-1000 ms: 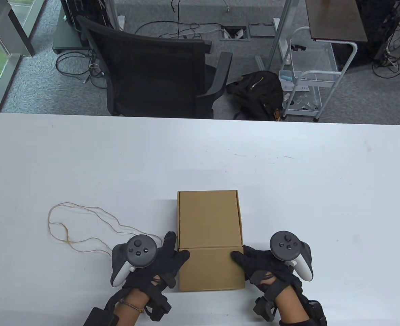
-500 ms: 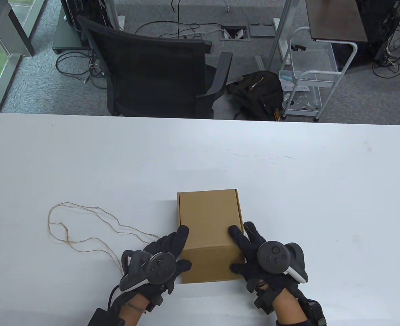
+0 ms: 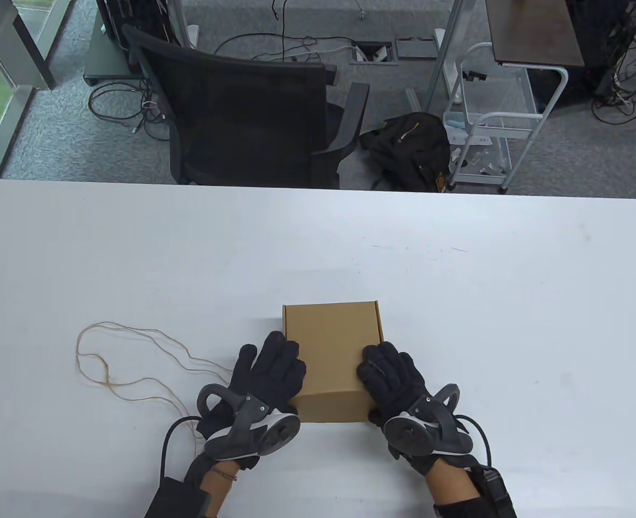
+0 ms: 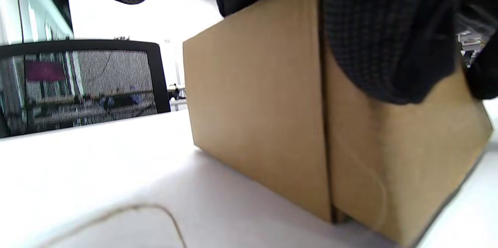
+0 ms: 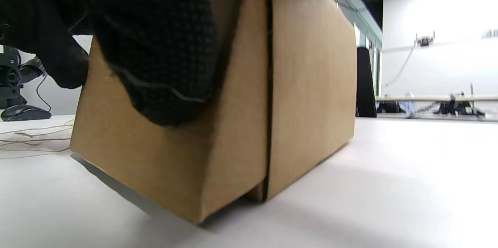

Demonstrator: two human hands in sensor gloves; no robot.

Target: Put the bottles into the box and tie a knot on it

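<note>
— What do your wrist cameras catch that the overhead one misses?

— From my left wrist I see the box [image 4: 272, 123] side-on, with a vertical seam down its near corner, and a bit of string [image 4: 155, 217] blurred on the tabletop [image 4: 78, 170]. From my right wrist I see the other near corner, its seam gaping slightly at the bottom, and the string [image 5: 27, 139] lying beyond the box [image 5: 303, 96]. The overhead view alone shows the string [image 3: 129, 361] as long loose loops left of the box, untied.

— And the bottles?

— The box [image 3: 331, 350] is closed, so I cannot tell what is inside. It sits flat on the tabletop [image 3: 458, 302], near the front edge.

— How are your hands placed?

— My left hand [image 3: 266, 377] lies over the box's near left top edge, my right hand [image 3: 391, 377] over the near right one. My fingers [image 3: 285, 350] reach onto the lid while both thumbs press the front face; I am clasping the box from both sides, palms down, trackers facing me.
</note>
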